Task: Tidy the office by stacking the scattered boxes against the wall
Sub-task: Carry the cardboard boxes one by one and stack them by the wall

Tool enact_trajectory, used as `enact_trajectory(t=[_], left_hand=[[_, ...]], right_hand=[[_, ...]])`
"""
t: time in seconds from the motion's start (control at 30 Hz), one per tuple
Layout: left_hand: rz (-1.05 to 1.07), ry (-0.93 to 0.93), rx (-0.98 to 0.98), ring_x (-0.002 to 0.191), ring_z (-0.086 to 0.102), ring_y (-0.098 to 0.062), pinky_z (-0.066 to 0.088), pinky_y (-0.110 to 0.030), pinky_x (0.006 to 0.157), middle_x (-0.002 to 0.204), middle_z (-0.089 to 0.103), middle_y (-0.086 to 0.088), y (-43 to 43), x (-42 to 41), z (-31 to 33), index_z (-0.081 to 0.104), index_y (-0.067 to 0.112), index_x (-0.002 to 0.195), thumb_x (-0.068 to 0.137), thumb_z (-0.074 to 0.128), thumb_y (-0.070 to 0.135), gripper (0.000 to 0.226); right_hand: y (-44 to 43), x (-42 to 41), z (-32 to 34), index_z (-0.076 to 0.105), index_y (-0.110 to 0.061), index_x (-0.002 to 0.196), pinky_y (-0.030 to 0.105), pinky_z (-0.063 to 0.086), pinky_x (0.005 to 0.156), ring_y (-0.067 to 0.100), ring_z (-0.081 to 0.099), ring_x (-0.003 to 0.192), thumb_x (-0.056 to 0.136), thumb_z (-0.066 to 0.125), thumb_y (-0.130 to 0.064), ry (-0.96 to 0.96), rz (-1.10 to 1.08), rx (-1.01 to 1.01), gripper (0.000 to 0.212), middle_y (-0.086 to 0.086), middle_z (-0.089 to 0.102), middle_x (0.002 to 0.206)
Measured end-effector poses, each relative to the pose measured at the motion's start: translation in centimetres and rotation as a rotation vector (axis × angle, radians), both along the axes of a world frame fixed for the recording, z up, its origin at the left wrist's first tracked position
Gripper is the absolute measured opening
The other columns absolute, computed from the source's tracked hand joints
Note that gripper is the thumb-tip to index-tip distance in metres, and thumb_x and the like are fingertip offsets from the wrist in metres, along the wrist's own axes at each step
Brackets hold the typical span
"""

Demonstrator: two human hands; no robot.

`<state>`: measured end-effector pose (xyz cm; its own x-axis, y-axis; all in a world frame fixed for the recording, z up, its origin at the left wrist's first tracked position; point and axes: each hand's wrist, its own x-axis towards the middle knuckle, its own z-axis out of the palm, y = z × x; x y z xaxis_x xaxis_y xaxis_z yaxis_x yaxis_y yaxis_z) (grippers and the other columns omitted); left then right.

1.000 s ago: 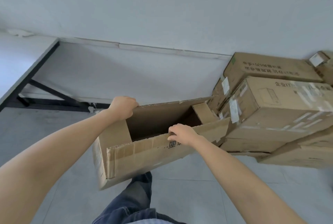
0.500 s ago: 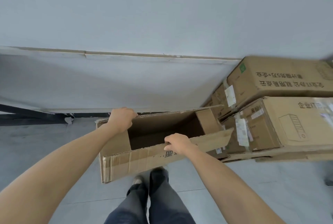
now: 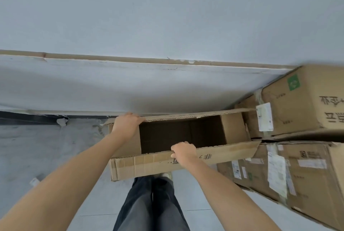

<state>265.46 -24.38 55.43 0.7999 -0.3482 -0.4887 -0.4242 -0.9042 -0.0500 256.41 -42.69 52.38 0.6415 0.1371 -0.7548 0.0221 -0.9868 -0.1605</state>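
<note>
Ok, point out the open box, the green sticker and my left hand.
open box point(image 3: 149, 163), head view, on its near flap.
green sticker point(image 3: 293, 82), head view, on the sticker's middle.
left hand point(image 3: 126, 124), head view, on the back of the hand.

The left hand point(image 3: 126, 128) and the right hand point(image 3: 184, 151) are bare, and so are both forearms, uncovered right back to the near edge of the view. Between them the person wears loose, wide-legged trousers point(image 3: 149, 210) of dark, washed blue-grey denim, paler down the left leg. Beyond the right leg's hem shows the pale toe of a shoe point(image 3: 166, 175).
</note>
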Motion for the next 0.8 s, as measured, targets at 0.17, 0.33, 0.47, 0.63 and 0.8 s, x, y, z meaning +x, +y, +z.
enact_trajectory(t=[0.17, 0.33, 0.47, 0.63, 0.8], left_hand=[[0.105, 0.171, -0.019, 0.125, 0.045, -0.025, 0.043, -0.034, 0.097, 0.138, 0.048, -0.005, -0.3, 2.4, -5.3, 0.040, 0.021, 0.140, 0.098, 0.037, 0.014, 0.043], [0.484, 0.247, -0.116, 0.145, -0.011, -0.030, 0.003, -0.051, 0.115, 0.159, -0.009, -0.006, 2.4, -0.8, -10.6, -0.009, 0.024, 0.150, 0.097, 0.027, 0.053, 0.071], [0.771, 0.288, -0.137, 0.143, -0.011, -0.040, 0.007, -0.058, 0.113, 0.155, -0.025, -0.010, 4.4, -4.8, -13.9, -0.015, 0.035, 0.147, 0.087, 0.044, 0.062, 0.089], [1.014, 0.268, -0.254, 0.141, 0.006, -0.045, 0.019, -0.058, 0.111, 0.155, -0.019, -0.013, 4.9, -4.8, -17.0, -0.018, 0.036, 0.146, 0.085, 0.060, 0.049, 0.100], [1.306, 0.274, -0.388, 0.137, 0.018, -0.048, 0.023, -0.058, 0.110, 0.156, -0.003, -0.017, 5.1, -4.0, -19.3, -0.017, 0.026, 0.148, 0.082, 0.066, 0.042, 0.107]], right_hand=[[0.3, 2.9, -4.3, 0.054, -0.010, 0.118, 0.037, 0.041, 0.089, 0.028, 0.051, 0.109, 0.093, 0.054, -0.025, -0.232, 0.003, -0.044, 0.029, 0.012, 0.059, 0.114], [-2.5, 3.5, -7.8, 0.020, -0.011, 0.145, 0.047, 0.019, 0.112, 0.039, 0.017, 0.139, 0.083, 0.054, 0.002, -0.311, -0.075, -0.195, 0.072, 0.024, 0.021, 0.148], [-5.8, 2.0, -10.0, -0.007, -0.017, 0.149, 0.052, 0.009, 0.115, 0.044, -0.008, 0.141, 0.092, 0.048, -0.006, -0.223, -0.284, -0.306, 0.080, 0.025, -0.012, 0.153], [-7.6, 1.3, -12.6, -0.017, -0.022, 0.147, 0.058, 0.009, 0.112, 0.045, -0.012, 0.140, 0.092, 0.044, -0.051, -0.150, -0.466, -0.333, 0.087, 0.023, -0.019, 0.152], [-9.2, 2.0, -14.1, -0.013, -0.017, 0.148, 0.052, 0.003, 0.115, 0.038, -0.016, 0.142, 0.094, 0.037, -0.053, -0.219, -0.321, -0.325, 0.083, 0.017, -0.019, 0.154]])
